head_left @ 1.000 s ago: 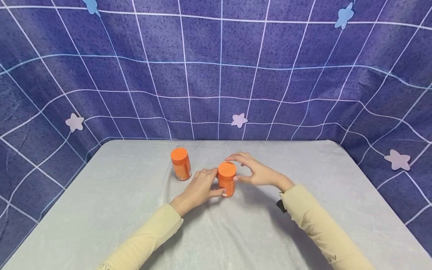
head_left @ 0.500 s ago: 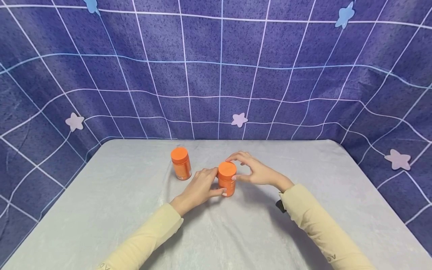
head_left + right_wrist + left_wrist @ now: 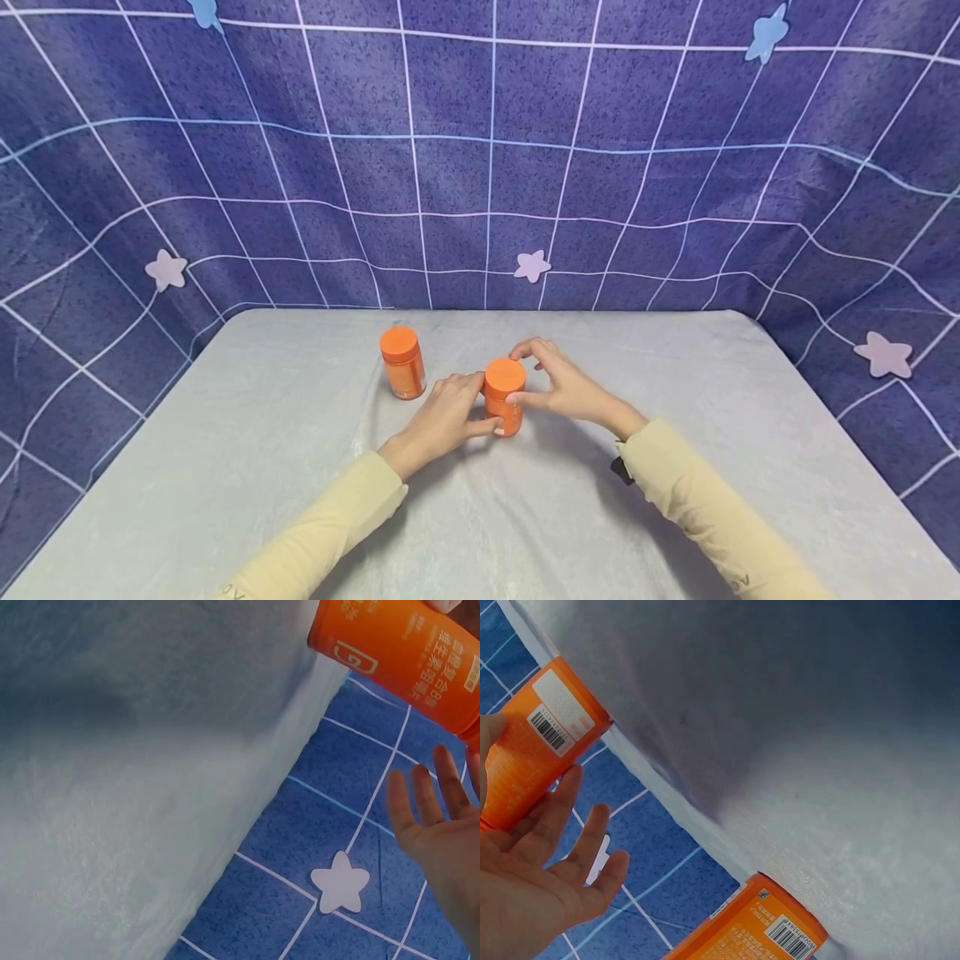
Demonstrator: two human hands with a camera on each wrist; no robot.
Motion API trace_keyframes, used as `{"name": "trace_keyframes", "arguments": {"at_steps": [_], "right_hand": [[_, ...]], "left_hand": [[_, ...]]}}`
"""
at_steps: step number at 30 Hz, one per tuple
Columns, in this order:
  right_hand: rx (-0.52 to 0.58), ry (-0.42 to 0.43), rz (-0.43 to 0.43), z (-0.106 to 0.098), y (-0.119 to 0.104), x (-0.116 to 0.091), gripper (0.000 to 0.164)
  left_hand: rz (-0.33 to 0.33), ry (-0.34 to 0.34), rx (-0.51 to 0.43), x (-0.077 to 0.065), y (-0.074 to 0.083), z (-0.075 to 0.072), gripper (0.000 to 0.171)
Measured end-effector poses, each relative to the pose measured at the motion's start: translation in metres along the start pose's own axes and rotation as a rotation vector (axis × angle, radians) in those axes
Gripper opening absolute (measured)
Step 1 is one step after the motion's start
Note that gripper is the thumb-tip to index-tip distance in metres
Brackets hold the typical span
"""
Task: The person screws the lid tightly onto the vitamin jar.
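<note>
An orange bottle [image 3: 504, 411] with an orange screw lid [image 3: 505, 375] stands upright near the middle of the table, between both hands. From its left side my left hand [image 3: 444, 415] grips the body, thumb in front and fingers behind. Over at the lid, my right hand [image 3: 572, 388] has its thumb on the near side and curled fingers at the far side. The left wrist view shows the bottle's white label [image 3: 559, 712] with a barcode. In the right wrist view, printed characters cover the bottle [image 3: 409, 656], and the lid is mostly cut off.
A second orange bottle [image 3: 405, 375], its lid on, stands upright to the left and farther back. Grey cloth covers the table [image 3: 262, 467]. Behind and at the sides hangs a blue curtain [image 3: 450, 175] with a line grid and stars.
At the lid, my right fingers have shifted right along the far edge while the thumb has slid left across the near side. The left hand and both bottles keep their places.
</note>
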State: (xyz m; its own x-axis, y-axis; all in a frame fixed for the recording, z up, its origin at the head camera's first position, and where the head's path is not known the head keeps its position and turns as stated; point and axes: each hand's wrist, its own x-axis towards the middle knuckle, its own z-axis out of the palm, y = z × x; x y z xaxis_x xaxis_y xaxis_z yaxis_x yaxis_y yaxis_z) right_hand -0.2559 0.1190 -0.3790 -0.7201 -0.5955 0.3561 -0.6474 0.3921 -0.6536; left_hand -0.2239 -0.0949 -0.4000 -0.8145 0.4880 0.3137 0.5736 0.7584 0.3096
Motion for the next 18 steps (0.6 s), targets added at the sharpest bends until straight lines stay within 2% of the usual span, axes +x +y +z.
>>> {"name": "trace_keyframes", "arguments": {"at_steps": [8, 18], "right_hand": [[0.012, 0.005, -0.004, 0.0023, 0.0014, -0.0003, 0.055], [-0.012, -0.068, -0.066, -0.0063, 0.0038, 0.0006, 0.059]], "left_hand": [[0.007, 0.010, -0.004, -0.0004, -0.0005, 0.0007, 0.047], [0.009, 0.014, 0.002, -0.0009, -0.0008, 0.0011, 0.046]]}}
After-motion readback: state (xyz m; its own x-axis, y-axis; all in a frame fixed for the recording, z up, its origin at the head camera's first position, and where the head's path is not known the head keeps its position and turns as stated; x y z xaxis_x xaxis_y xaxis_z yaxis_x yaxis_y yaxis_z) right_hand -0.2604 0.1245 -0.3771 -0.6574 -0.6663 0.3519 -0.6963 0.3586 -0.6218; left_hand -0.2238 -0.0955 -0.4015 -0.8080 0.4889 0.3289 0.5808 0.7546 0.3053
